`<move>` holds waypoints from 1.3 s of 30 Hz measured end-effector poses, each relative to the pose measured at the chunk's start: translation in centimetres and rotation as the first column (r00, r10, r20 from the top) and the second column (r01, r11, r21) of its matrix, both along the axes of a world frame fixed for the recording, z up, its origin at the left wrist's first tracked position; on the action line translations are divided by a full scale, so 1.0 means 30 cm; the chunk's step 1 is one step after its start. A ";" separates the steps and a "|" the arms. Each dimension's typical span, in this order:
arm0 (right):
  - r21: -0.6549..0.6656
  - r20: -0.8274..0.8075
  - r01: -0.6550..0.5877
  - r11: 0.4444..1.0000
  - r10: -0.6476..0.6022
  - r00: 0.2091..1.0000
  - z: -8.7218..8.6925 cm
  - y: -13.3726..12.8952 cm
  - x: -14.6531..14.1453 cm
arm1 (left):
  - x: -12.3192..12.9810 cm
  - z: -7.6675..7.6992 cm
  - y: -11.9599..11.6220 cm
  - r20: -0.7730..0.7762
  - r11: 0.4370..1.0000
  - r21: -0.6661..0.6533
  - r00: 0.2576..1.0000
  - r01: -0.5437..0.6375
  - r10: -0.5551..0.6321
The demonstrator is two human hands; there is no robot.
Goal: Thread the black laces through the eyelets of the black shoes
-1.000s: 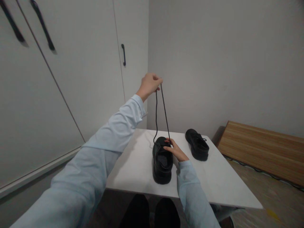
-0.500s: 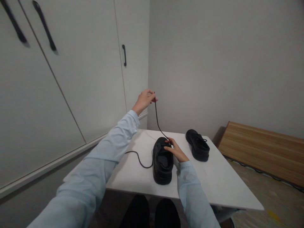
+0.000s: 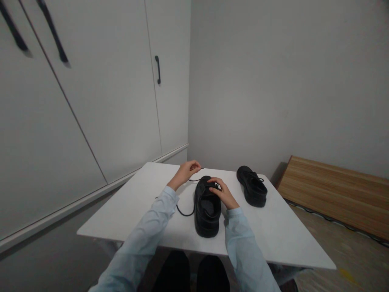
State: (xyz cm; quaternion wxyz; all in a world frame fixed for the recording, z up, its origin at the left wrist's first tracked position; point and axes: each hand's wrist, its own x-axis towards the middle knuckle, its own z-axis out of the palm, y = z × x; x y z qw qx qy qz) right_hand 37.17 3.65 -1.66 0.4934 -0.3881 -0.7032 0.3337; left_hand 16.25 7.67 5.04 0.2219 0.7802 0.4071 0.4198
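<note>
A black shoe [image 3: 207, 219] stands on the white table [image 3: 136, 190] with its heel toward me. Pinched near its tip, a thin black lace is in my left hand [image 3: 187, 170], just beyond and left of the toe. My right hand [image 3: 223, 193] rests on the shoe's right upper side by the eyelets, fingers bent around the flap; the fingertips partly hide the lacing. Another stretch of lace [image 3: 184, 214] curves over the tabletop left of the shoe. A second black shoe [image 3: 253, 188], with its lace in, stands farther right.
White cabinets [image 3: 121, 101] with black handles line the left side. A grey wall [image 3: 258, 81] rises behind the table. To the right is a wood-grain board [image 3: 334, 190] near the floor. My knees show below the table's front edge.
My left hand has come down from high above the table to near the shoe's toe, still pinching the lace, which now hangs slack. My right hand has stayed on the shoe.
</note>
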 end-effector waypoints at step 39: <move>-0.044 0.155 0.089 0.995 -0.082 0.985 0.005 -0.006 -0.041 | -0.009 -0.218 -0.087 -0.024 0.999 -0.012 0.999 0.032 -0.032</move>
